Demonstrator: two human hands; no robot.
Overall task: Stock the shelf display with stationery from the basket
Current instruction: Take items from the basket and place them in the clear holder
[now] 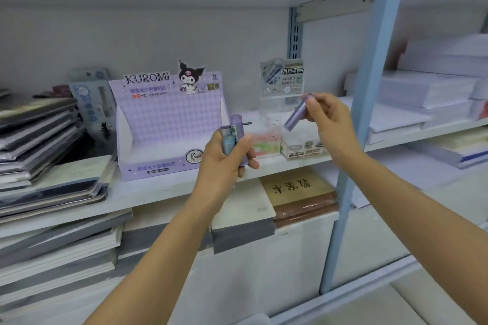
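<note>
The left hand grips a bunch of small purple and blue lead tubes upright as stock. The right hand pinches one purple tube, tilted, likely bound for the open lilac cardboard display box just left of both hands.

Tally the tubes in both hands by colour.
Purple tubes: 3, one in the right hand, two in the left hand.
Blue tubes: 1, in the left hand.
Total: 4; the left hand's bunch is partly hidden.
</note>
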